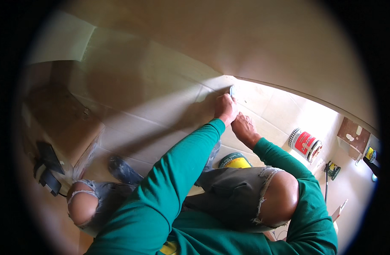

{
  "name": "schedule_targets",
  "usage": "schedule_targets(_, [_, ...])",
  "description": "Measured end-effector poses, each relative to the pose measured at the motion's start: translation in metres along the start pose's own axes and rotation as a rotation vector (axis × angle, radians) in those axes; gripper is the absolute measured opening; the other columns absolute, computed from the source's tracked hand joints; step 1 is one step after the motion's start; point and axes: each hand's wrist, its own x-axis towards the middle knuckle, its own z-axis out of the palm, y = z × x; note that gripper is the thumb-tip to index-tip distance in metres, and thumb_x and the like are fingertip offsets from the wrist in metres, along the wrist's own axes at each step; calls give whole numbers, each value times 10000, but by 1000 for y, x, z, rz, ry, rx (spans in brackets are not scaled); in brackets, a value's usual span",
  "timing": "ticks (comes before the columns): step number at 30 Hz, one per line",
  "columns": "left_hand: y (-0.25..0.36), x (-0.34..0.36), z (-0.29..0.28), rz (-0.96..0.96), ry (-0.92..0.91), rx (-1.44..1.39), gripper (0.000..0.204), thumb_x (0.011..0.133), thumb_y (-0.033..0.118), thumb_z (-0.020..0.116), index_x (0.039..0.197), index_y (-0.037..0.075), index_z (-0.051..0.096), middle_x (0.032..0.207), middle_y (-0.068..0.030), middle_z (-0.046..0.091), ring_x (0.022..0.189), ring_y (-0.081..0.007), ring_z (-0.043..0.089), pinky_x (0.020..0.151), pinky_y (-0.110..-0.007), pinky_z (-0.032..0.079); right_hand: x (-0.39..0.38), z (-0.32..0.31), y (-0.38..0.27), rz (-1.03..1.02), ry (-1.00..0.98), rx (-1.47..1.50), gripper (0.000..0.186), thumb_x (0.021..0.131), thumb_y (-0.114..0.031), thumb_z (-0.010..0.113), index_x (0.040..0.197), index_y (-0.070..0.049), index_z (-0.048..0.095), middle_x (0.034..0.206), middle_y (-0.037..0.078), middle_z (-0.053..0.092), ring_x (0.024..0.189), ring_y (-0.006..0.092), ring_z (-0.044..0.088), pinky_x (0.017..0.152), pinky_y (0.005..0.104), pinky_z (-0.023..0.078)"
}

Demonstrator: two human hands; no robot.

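Note:
My left hand (226, 108) reaches forward and is closed around a small flat tool (232, 92) with a pale bluish-grey edge. Only its tip shows past my fingers, so its exact kind is unclear. The tool is at the beige tiles (161, 102), close to the lower edge of a large smooth beige panel (263, 42). Just behind and to the right, my right hand (244, 127) is curled with its fingertips against or beside the left hand. What it holds, if anything, is hidden.
A red-and-white can (304, 144) stands to the right. A green-and-yellow can (235, 160) is partly hidden by my knee. Farther right are a small dark green can (332, 170) and a brown board (353, 135). A brown box-like ledge (61, 123) and dark object (49, 158) are at left.

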Motion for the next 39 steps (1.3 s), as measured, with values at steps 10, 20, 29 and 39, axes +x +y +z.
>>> schedule_targets(10, [-12, 44, -64, -39, 156, -4, 301, 916, 242, 588, 789, -17, 675, 837, -264, 700, 786, -408, 708, 678, -462, 574, 55, -36, -55, -274, 82, -92, 294, 941, -83, 461, 1168, 34, 606, 980, 188, 693, 912, 334, 688, 754, 421, 554])
schedule_targets(20, [2, 26, -67, -101, 31, -139, 390, 967, 217, 518, 724, -56, 653, 676, -234, 672, 671, -412, 701, 638, -479, 567, 43, -32, -43, -205, 115, -159, 325, 938, -75, 451, 1213, 85, 516, 921, 196, 703, 823, 343, 705, 693, 444, 553])
schedule_targets(29, [-37, 32, -15, -23, -8, -20, 394, 963, 352, 541, 981, -33, 622, 999, -305, 665, 947, -454, 660, 853, -528, 523, 28, 0, -34, -62, -29, -141, 279, 938, -133, 479, 1089, 63, 607, 876, 243, 699, 785, 402, 701, 691, 513, 547])
schedule_targets(39, [-21, 37, -76, -29, 166, -249, 444, 972, 288, 538, 761, -87, 646, 756, -280, 677, 723, -454, 686, 569, -465, 535, 50, -36, -63, -143, 164, -207, 467, 931, -72, 445, 1350, 134, 440, 910, 211, 705, 807, 342, 714, 670, 444, 557])
